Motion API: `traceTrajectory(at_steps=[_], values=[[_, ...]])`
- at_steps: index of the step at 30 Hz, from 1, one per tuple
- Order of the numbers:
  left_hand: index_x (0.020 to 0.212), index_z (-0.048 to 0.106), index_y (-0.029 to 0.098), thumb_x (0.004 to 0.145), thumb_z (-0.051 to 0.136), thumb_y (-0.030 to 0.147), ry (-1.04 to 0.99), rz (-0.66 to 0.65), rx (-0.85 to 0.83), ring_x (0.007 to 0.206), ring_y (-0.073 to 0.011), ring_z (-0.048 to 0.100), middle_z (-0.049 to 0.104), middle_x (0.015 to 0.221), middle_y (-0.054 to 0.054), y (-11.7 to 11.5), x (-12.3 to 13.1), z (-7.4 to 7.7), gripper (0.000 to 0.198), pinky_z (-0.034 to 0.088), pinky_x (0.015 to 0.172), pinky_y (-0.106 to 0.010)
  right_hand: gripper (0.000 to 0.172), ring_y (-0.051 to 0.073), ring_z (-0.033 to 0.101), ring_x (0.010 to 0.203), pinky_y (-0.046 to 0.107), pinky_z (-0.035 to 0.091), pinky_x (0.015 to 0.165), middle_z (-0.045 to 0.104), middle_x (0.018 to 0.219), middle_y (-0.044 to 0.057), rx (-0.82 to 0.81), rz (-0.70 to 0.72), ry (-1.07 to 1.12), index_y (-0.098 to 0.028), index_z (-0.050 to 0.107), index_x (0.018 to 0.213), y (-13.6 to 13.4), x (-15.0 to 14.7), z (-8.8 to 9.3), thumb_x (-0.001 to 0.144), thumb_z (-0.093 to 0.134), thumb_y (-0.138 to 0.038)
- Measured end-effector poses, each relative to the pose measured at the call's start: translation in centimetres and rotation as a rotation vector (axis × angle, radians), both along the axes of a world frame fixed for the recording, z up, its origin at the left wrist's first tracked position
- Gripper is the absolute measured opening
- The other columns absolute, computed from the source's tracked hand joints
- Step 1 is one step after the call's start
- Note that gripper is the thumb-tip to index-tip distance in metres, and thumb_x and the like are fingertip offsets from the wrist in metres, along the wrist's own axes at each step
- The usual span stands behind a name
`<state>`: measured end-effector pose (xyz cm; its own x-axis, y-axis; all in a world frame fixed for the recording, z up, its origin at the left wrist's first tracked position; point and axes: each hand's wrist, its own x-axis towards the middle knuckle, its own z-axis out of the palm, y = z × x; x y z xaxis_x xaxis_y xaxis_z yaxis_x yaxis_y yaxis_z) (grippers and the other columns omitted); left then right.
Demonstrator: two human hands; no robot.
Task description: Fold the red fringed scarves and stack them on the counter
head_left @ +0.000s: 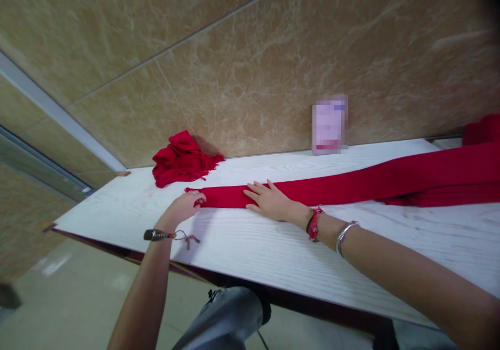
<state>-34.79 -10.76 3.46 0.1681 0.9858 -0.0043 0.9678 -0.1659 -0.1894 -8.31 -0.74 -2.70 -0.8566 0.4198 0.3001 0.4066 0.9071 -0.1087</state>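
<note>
A long red scarf (371, 180) lies stretched across the white wood-grain table (250, 246), running from the left centre to the right edge. My right hand (269, 201) rests flat on it with fingers spread, pressing the cloth near its left end. My left hand (186, 205) is curled at the scarf's very end, fingers pinching the edge of the cloth. I wear bracelets on both wrists.
A crumpled red scarf with fringe (182, 158) sits at the back left by the marble wall. A small pink card (329, 125) leans against the wall. More red cloth (482, 128) is bunched at the far right. The table's near edge (128, 251) drops to the floor.
</note>
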Motion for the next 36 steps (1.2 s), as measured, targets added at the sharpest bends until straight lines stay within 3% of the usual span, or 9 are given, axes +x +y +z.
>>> traceTrajectory(at_steps=[4, 8, 16, 20, 24, 27, 31, 33, 36], values=[[0.090, 0.060, 0.016, 0.075, 0.040, 0.008, 0.044, 0.066, 0.173, 0.087, -0.0188, 0.058, 0.063, 0.093, -0.006, 0.8, -0.6, -0.6, 0.027, 0.046, 0.081, -0.031, 0.047, 0.028, 0.032, 0.128, 0.054, 0.021, 0.104, 0.040, 0.138, 0.014, 0.049, 0.079, 0.022, -0.014, 0.045, 0.130, -0.1, -0.1, 0.1, 0.089, 0.041, -0.039], [0.088, 0.060, 0.016, 0.077, 0.039, 0.009, 0.099, 0.089, 0.405, 0.087, -0.0213, 0.056, 0.060, 0.090, -0.008, 1.1, -0.4, -1.0, 0.026, 0.044, 0.083, -0.034, 0.040, 0.023, 0.037, 0.126, 0.049, 0.022, 0.105, 0.046, 0.134, 0.013, 0.038, 0.095, 0.011, -0.014, 0.047, 0.128, 0.0, -0.3, 0.2, 0.088, 0.039, -0.019], [0.086, 0.060, 0.017, 0.070, 0.041, 0.003, 0.070, 0.092, 0.173, 0.086, -0.0203, 0.056, 0.059, 0.089, -0.007, 1.0, -1.1, -3.1, 0.029, 0.045, 0.079, -0.031, 0.046, 0.022, 0.031, 0.130, 0.050, 0.019, 0.105, 0.039, 0.139, 0.008, -0.024, 0.172, -0.018, -0.018, 0.043, 0.131, 0.6, 0.3, -0.8, 0.089, 0.029, -0.008], [0.093, 0.061, 0.016, 0.069, 0.039, 0.000, 0.075, 0.095, 0.136, 0.088, -0.0201, 0.057, 0.060, 0.094, -0.008, 0.9, -1.2, -2.6, 0.036, 0.046, 0.080, -0.031, 0.046, 0.023, 0.029, 0.131, 0.052, 0.017, 0.105, 0.038, 0.141, 0.007, -0.044, 0.187, -0.054, -0.021, 0.042, 0.132, 0.5, 0.4, -0.6, 0.089, 0.030, -0.009], [0.099, 0.062, 0.014, 0.068, 0.039, -0.003, 0.070, 0.118, 0.135, 0.100, -0.0212, 0.055, 0.059, 0.107, -0.010, 0.8, 0.3, -1.8, 0.042, 0.042, 0.089, -0.034, 0.041, 0.025, 0.030, 0.130, 0.055, 0.019, 0.104, 0.039, 0.140, 0.008, -0.039, 0.200, -0.081, -0.020, 0.043, 0.132, 0.2, 0.4, 0.1, 0.091, 0.035, -0.019], [0.117, 0.055, 0.015, 0.081, 0.037, 0.008, -0.039, 0.031, 0.176, 0.118, -0.0216, 0.044, 0.047, 0.131, -0.010, 1.1, 2.5, -2.2, 0.040, 0.033, 0.101, -0.037, 0.042, 0.025, 0.029, 0.130, 0.055, 0.022, 0.103, 0.038, 0.140, 0.008, -0.036, 0.192, -0.088, -0.020, 0.041, 0.133, -0.1, 0.4, 0.4, 0.092, 0.035, -0.025], [0.137, 0.033, 0.021, 0.093, 0.029, 0.033, -0.155, 0.038, -0.049, 0.133, -0.0265, 0.024, 0.028, 0.145, -0.010, 1.7, 4.1, -3.8, 0.045, 0.028, 0.103, -0.047, 0.043, 0.025, 0.029, 0.131, 0.053, 0.023, 0.103, 0.037, 0.141, 0.010, -0.013, 0.169, -0.091, -0.018, 0.040, 0.134, -0.2, 0.5, 0.4, 0.092, 0.033, -0.027], [0.138, 0.031, 0.022, 0.093, 0.031, 0.036, -0.162, 0.034, -0.088, 0.132, -0.0267, 0.026, 0.029, 0.144, -0.010, 1.7, 3.6, -4.3, 0.046, 0.029, 0.102, -0.046, 0.043, 0.025, 0.030, 0.130, 0.052, 0.023, 0.103, 0.037, 0.141, 0.011, -0.007, 0.159, -0.096, -0.017, 0.040, 0.134, -0.3, 0.5, 0.4, 0.093, 0.032, -0.027], [0.130, 0.043, 0.020, 0.090, 0.038, 0.026, -0.130, -0.033, 0.059, 0.121, -0.0225, 0.042, 0.042, 0.134, -0.010, 1.3, 2.1, -3.9, 0.041, 0.034, 0.101, -0.039, 0.043, 0.025, 0.030, 0.130, 0.052, 0.023, 0.104, 0.037, 0.141, 0.010, -0.007, 0.156, -0.103, -0.016, 0.040, 0.134, -0.3, 0.4, 0.5, 0.093, 0.032, -0.028]])
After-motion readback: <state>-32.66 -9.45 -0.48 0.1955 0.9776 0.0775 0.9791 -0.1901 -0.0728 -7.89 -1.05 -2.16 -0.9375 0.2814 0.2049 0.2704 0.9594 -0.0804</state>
